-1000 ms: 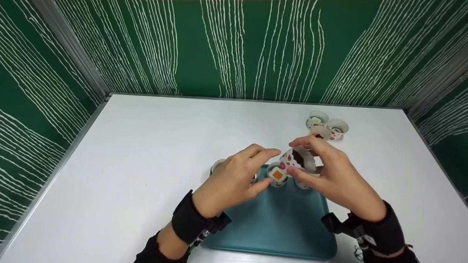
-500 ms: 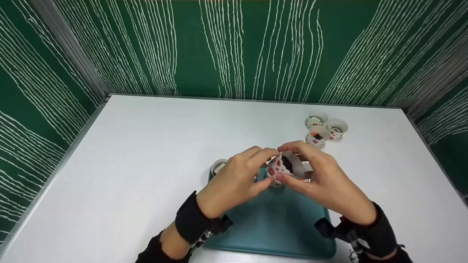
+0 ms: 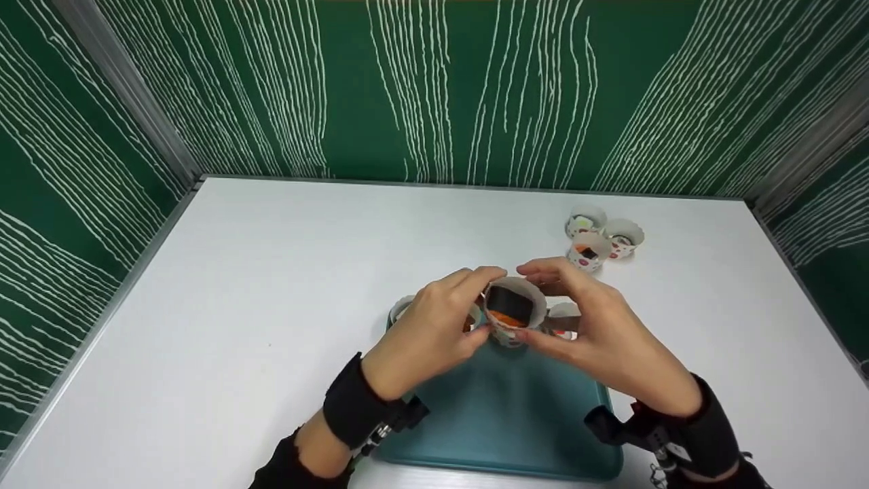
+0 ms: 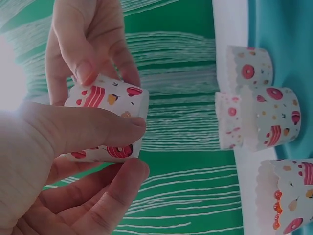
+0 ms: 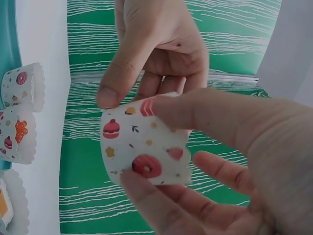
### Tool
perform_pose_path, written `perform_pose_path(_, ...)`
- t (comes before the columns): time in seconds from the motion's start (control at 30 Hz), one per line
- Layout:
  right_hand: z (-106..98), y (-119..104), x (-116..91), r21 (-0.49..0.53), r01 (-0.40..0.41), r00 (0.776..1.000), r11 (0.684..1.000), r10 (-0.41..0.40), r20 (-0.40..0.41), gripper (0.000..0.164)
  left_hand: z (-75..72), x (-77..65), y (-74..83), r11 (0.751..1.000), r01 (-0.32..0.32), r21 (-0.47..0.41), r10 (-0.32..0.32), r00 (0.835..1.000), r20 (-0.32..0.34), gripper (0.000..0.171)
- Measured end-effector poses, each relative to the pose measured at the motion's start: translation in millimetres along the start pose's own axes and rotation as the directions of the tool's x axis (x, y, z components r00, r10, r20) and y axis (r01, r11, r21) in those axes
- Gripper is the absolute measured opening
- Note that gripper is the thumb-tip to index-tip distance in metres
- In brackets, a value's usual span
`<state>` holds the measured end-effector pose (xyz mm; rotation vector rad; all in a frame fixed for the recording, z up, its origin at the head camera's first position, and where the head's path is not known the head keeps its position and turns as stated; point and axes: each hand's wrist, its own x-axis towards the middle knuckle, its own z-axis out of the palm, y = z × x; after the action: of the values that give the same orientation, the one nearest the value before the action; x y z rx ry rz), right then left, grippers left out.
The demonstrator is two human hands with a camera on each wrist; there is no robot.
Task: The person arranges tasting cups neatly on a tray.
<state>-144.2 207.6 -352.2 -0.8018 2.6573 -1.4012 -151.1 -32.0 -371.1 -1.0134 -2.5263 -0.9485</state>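
Both hands hold one paper baking cup [image 3: 541, 309] above the far edge of a teal tray [image 3: 502, 428]. Its open top faces the head camera, showing a black and orange piece inside. My left hand [image 3: 431, 333] grips its left side; in the left wrist view the thumb lies across the cup wall [image 4: 110, 98], printed with pink cakes and doughnuts. My right hand [image 3: 601, 326] holds the right side, thumb and fingers on the printed wall [image 5: 134, 137] in the right wrist view. Another cup [image 3: 506, 337] shows partly beneath the held one.
More filled cups stand at the tray's far edge, one at left [image 3: 399, 307] partly behind my left hand, one at right [image 3: 563, 312] by my right hand. Three cups cluster on the white table [image 3: 237, 285] at back right, the nearest cup [image 3: 589, 252] holding orange and black.
My right hand has brought the cup leftward to my left hand, which now grips it too. The cup has turned from facing right to opening toward the head camera.
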Motion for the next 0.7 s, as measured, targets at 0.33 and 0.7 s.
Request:
perform_pose_path(0.33,-2.1,0.1,-0.5,-0.013,0.029,1.000,0.999,-0.029,0.004,0.050,2.2,0.3,-4.2,0.994,0.036,-0.098,-0.034,0.999,0.028,0.057)
perform_pose_path(0.7,0.7,2.1,1.5,-0.012,0.067,0.998,0.998,-0.067,0.000,0.028,3.4,1.4,-5.2,0.990,0.039,-0.136,-0.034,0.999,0.037,0.053)
